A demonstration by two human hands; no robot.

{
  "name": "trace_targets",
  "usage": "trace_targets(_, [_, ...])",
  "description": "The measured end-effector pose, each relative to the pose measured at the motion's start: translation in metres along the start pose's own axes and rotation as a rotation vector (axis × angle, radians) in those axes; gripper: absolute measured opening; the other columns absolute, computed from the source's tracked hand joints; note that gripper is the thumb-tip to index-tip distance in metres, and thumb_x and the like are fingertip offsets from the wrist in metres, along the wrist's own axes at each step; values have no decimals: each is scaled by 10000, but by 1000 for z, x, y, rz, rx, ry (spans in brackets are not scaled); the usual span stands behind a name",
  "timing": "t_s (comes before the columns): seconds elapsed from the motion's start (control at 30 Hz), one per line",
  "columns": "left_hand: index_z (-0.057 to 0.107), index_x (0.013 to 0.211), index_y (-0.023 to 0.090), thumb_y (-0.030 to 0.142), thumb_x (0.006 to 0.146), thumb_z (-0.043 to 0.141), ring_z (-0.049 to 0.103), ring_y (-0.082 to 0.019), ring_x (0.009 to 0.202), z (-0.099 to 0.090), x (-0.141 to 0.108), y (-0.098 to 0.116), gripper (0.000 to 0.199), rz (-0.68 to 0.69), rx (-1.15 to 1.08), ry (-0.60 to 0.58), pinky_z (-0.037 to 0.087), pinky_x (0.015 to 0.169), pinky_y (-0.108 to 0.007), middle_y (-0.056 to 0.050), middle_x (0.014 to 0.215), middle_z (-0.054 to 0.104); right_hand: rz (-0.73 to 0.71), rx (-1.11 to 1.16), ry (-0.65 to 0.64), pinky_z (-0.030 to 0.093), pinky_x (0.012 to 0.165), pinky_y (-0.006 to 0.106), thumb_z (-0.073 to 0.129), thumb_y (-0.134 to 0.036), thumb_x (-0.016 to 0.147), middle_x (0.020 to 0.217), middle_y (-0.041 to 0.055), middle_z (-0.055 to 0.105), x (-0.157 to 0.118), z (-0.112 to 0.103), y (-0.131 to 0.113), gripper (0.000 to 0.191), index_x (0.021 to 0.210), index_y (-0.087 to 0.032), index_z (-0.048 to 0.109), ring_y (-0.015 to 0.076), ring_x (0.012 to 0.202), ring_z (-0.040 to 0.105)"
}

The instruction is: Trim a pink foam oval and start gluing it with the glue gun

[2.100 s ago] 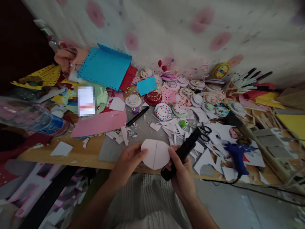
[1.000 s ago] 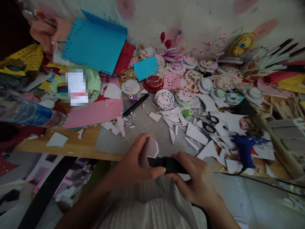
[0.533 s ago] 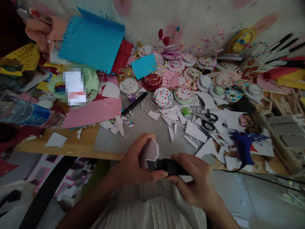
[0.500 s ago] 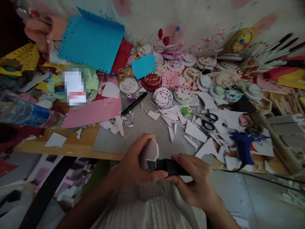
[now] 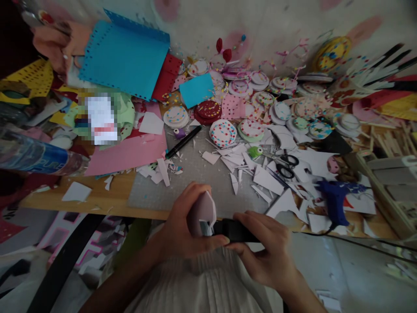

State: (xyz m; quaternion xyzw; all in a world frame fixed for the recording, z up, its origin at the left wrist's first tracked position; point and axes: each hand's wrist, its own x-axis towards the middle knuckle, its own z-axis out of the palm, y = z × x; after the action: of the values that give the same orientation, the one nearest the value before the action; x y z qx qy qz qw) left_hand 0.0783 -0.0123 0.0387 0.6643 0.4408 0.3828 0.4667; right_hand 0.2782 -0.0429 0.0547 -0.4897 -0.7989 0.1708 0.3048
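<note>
The white card (image 5: 204, 208) was held upright by the mat's near edge, gripped in the left hand (image 5: 184, 226). Rightward along the grey mat (image 5: 195, 174), the black tool (image 5: 236, 230) pointed crosswise into it, clasped by the right hand (image 5: 269, 245).

1 camera sits on the person's head. It looks forward and down at the fingers (image 5: 193, 194), which are close, just below the middle. The bench (image 5: 109, 201) spreads out past the fingers and to both sides. Behind it is a pale, spotty backdrop (image 5: 202, 26). Below the fingers is the lap (image 5: 202, 284), with floor (image 5: 332, 261) to the right.
</note>
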Motion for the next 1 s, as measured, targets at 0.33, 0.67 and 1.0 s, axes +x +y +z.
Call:
trace_targets(0.33, [470,1159,234,516,747,702,513,-198,883,-10,5,6,550,-168,-56,-215,436,762,-303,-44,1041,524,-3,-32,7,479,500,277,552,-476,910,735,71,713,-1,0,5,313,957,-177,635,199,585,672])
trace_targets(0.67, [462,1123,235,420,726,714,455,-167,807,-5,4,4,506,-72,-72,-154,388,691,-278,-15,969,470,-48,-48,14,456,501,289,527,-488,925,736,73,700,2,2,6,341,955,-159,611,196,577,659])
trace_targets(1.0, [438,1041,230,521,743,695,347,-128,680,-2,1,-2,489,-17,-98,-125,293,581,-265,19,844,375,-63,-85,60,416,475,296,504,-469,938,713,66,688,1,3,2,317,946,-163,590,191,550,643])
